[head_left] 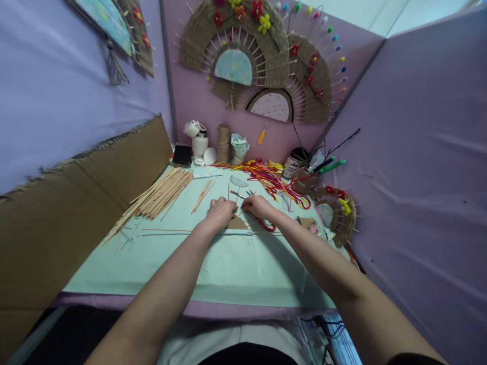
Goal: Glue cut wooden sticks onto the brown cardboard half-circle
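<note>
My left hand (221, 212) is closed at the left side of a small brown cardboard piece (238, 223) lying on the table, its fingertips curled against the piece. Thin wooden sticks fan out from that cardboard, some upward and some to the sides. On the right, my right hand (258, 207) has its thumb and fingers pinched together at a thin stick (242, 208) over the cardboard's upper edge. The fingers partly hide the contact points. Red-handled scissors (269, 226) lie just below my right wrist. A clear protractor (238, 181) rests beyond both hands.
Many wooden sticks (163, 195) are piled at left beside a cardboard wall (95, 187). Coloured fuzzy stems (270, 180) spread behind my right hand. A twine spool (224, 143), jars and a tool cup (304, 181) stand at the back. A decorated woven arch (340, 215) leans at right.
</note>
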`<act>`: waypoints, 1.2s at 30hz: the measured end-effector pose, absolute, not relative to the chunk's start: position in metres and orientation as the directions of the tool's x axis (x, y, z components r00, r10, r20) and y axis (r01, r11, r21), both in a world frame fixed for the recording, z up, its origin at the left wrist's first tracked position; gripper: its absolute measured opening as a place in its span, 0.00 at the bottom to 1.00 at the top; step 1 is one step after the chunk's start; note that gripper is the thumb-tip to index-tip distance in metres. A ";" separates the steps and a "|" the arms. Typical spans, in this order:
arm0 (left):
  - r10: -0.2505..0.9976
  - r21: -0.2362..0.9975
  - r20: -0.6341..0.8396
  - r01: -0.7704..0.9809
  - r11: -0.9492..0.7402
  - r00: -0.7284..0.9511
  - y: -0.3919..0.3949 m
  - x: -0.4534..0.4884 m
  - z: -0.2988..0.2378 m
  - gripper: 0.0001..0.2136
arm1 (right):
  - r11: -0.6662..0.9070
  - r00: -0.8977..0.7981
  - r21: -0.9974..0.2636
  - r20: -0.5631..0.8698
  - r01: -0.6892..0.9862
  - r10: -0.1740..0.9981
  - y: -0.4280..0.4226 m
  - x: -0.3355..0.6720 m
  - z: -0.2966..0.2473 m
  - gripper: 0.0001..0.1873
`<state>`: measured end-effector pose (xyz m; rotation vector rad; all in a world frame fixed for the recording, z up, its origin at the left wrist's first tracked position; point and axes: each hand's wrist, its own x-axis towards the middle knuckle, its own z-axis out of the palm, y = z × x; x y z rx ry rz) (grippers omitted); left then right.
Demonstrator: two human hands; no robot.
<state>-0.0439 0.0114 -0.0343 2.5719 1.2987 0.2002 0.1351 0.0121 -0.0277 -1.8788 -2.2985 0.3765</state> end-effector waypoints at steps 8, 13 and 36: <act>0.800 0.278 0.001 0.768 -0.577 0.600 0.015 -0.044 -0.037 0.06 | 0.153 -0.166 -0.332 -0.012 0.931 0.986 0.018 0.137 -0.032 0.08; 0.799 0.286 0.003 0.765 -0.577 0.601 0.014 -0.044 -0.036 0.06 | 0.123 -0.131 -0.365 0.002 0.923 0.991 0.024 0.134 -0.037 0.08; 0.795 0.283 0.000 0.762 -0.582 0.606 0.016 -0.044 -0.038 0.07 | 0.095 -0.091 -0.349 0.029 0.932 0.995 0.022 0.126 -0.041 0.07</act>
